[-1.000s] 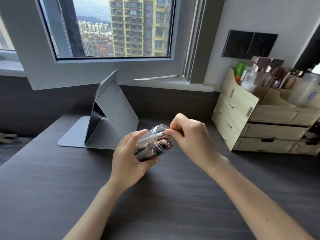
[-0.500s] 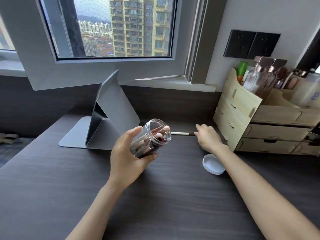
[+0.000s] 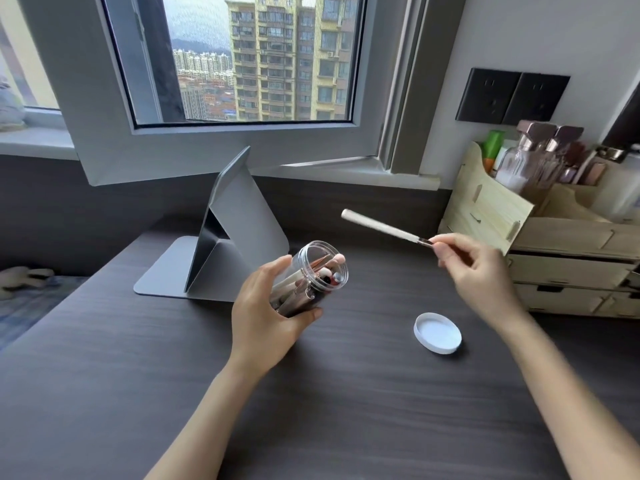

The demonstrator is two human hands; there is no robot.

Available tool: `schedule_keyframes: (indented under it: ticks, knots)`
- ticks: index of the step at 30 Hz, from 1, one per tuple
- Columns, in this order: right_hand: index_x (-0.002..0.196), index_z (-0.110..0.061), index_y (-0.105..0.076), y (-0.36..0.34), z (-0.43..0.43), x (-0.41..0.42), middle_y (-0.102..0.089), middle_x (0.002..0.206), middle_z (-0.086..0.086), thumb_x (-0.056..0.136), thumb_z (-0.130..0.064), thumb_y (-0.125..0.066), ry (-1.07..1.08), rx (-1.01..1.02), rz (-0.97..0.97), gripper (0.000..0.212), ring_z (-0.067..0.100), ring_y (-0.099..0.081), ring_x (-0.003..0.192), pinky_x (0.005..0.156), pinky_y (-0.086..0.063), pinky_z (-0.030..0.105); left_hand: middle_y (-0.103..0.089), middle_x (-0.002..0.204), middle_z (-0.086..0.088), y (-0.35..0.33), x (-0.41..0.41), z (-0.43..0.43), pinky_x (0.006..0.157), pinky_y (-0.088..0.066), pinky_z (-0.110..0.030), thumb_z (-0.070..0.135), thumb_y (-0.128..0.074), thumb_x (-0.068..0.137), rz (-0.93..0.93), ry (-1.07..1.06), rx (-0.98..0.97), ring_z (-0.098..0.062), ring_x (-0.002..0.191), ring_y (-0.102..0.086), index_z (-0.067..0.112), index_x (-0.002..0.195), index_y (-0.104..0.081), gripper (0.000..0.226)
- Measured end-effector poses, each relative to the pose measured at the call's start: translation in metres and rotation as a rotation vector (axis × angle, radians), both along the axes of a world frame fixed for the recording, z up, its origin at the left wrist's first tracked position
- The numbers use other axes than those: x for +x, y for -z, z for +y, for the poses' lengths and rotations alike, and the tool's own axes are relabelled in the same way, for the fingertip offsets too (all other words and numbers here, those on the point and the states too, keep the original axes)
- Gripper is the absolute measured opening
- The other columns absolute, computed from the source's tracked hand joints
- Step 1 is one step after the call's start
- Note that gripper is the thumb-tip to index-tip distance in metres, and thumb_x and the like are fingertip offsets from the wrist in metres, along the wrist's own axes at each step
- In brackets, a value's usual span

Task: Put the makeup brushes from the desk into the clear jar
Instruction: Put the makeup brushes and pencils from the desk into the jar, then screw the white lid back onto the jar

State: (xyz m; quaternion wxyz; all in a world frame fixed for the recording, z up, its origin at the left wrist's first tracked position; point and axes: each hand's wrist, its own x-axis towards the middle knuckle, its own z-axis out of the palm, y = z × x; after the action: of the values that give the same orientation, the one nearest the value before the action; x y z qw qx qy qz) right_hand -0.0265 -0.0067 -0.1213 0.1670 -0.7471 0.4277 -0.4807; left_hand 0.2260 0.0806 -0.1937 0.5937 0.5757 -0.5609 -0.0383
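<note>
My left hand grips the clear jar, tilted with its open mouth toward the right. Several makeup brushes lie inside it, their tips showing at the mouth. My right hand pinches a white-handled makeup brush by its metal ferrule end, in the air to the right of and above the jar. The handle points up and left toward the jar; the bristles are hidden in my fingers.
The jar's white lid lies upside down on the dark desk below my right hand. A grey folding stand sits behind the jar. A wooden drawer organiser with bottles fills the right.
My right hand left the jar, reached to the desk near the organiser, picked up the white-handled brush and lifted it. The jar stays held in my left hand.
</note>
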Motion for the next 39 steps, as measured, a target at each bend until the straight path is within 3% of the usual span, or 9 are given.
schedule_keyframes:
  ticks: [3,7,13,17,22,24,28,33,39]
  knots:
    - [0.085,-0.017,-0.069,-0.026,0.029,-0.001,-0.061,0.068,-0.011,0.088,-0.014,-0.056,-0.072,-0.13,0.153,0.013,0.003,-0.054,0.069,0.061,-0.038,0.004,-0.056,0.109,0.017,0.001,0.0,0.0,0.09,-0.036,-0.008,0.027,-0.088,0.047,-0.02,0.007,-0.007,-0.003,0.104,-0.051,0.023,0.118,-0.056,0.077]
    - [0.085,-0.008,-0.071,-0.038,0.037,0.028,-0.065,0.074,0.003,0.084,-0.016,-0.058,-0.098,-0.285,0.367,0.016,0.007,-0.053,0.069,0.066,-0.039,0.01,-0.06,0.112,0.008,0.0,-0.002,0.001,0.091,-0.041,-0.019,0.027,-0.088,0.049,-0.066,0.032,0.007,-0.009,0.105,-0.053,0.022,0.118,-0.057,0.077]
    - [0.083,-0.006,-0.06,-0.024,0.039,0.089,-0.064,0.073,0.008,0.079,-0.012,-0.07,-0.202,-0.23,0.392,0.013,0.023,-0.057,0.07,0.067,-0.044,0.031,-0.061,0.113,0.006,-0.001,-0.005,0.004,0.09,-0.045,-0.029,0.034,-0.083,0.049,-0.112,0.047,0.021,-0.013,0.105,-0.055,0.024,0.12,-0.055,0.076]
    - [0.08,-0.01,-0.069,-0.015,0.037,0.097,-0.064,0.07,-0.004,0.079,-0.024,-0.068,-0.177,-0.317,0.389,0.014,0.016,-0.055,0.068,0.064,-0.044,0.029,-0.058,0.11,0.009,-0.004,-0.005,0.005,0.089,-0.042,-0.027,0.034,-0.081,0.049,-0.059,0.034,0.035,-0.013,0.103,-0.054,0.02,0.12,-0.055,0.077]
    - [0.097,-0.015,-0.072,-0.008,0.033,0.04,-0.064,0.075,-0.019,0.092,-0.02,-0.056,-0.051,-0.075,0.118,0.018,-0.005,-0.06,0.074,0.068,-0.041,0.01,-0.061,0.111,0.004,0.0,-0.001,0.002,0.094,-0.044,-0.031,0.023,-0.09,0.048,0.051,0.038,0.036,-0.018,0.107,-0.057,0.021,0.117,-0.056,0.076]
    - [0.103,-0.021,-0.069,0.012,0.027,0.004,-0.068,0.09,-0.006,0.087,-0.03,-0.062,0.094,0.048,0.332,0.019,0.013,-0.061,0.091,0.077,-0.043,0.024,-0.061,0.109,0.005,0.0,-0.001,0.002,0.093,-0.044,-0.03,0.017,-0.091,0.05,0.078,0.051,0.034,-0.017,0.105,-0.057,0.027,0.114,-0.055,0.074]
    - [0.139,-0.028,-0.037,0.053,0.028,-0.04,-0.052,0.135,-0.002,0.075,-0.047,-0.068,0.184,0.428,0.668,0.074,0.021,-0.04,0.128,0.103,-0.036,0.034,-0.06,0.104,0.012,-0.002,-0.006,0.003,0.088,-0.042,-0.014,0.011,-0.09,0.051,0.15,0.095,0.035,-0.014,0.102,-0.057,0.03,0.109,-0.053,0.071]
    - [0.136,-0.026,-0.035,0.075,0.029,-0.04,-0.056,0.13,0.0,0.074,-0.044,-0.071,0.154,0.401,0.527,0.073,0.02,-0.046,0.122,0.096,-0.035,0.029,-0.062,0.105,0.012,-0.002,-0.014,0.005,0.093,-0.047,-0.036,0.025,-0.088,0.047,0.282,0.154,0.079,-0.022,0.103,-0.061,0.026,0.111,-0.056,0.072]
    - [0.129,-0.029,-0.034,0.037,0.043,-0.021,-0.049,0.125,-0.003,0.074,-0.03,-0.074,-0.029,0.313,0.236,0.068,0.016,-0.051,0.114,0.095,-0.046,0.031,-0.065,0.108,-0.002,-0.011,-0.023,0.01,0.096,-0.048,-0.042,0.039,-0.085,0.04,0.364,0.238,0.13,-0.021,0.102,-0.062,0.023,0.112,-0.058,0.078]
